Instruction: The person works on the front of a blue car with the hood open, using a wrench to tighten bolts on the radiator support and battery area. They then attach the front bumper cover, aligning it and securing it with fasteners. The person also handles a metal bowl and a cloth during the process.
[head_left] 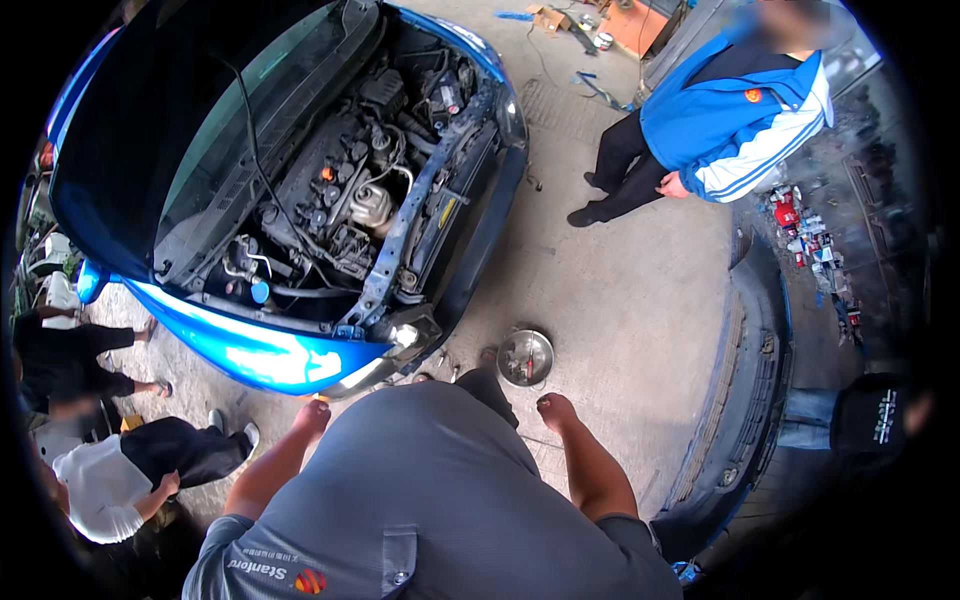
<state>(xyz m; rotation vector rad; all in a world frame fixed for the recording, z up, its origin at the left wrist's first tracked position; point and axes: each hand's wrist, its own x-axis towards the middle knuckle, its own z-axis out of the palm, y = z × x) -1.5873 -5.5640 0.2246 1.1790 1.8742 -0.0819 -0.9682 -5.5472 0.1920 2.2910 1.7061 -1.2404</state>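
My left hand (pixel 310 418) is closed round a small orange-yellow object (pixel 321 398), held low beside the front corner of the blue car (pixel 250 340). My right hand (pixel 556 411) is closed at my right side; a small dark bit shows at its fingertips, too small to name. A little beyond that hand, a metal bowl (pixel 515 345) with small parts and a red-handled tool stands on the concrete floor. The car's bonnet (pixel 105 160) is raised over the exposed engine bay (pixel 340 200).
A person in a blue and white jacket (pixel 680 120) stands at upper right. A removed bumper (pixel 745 400) lies on the right, near another person (pixel 860 415) and small cans (pixel 795 230). People (pixel 110 470) are at lower left. Boxes and tools (pixel 560 25) lie at the back.
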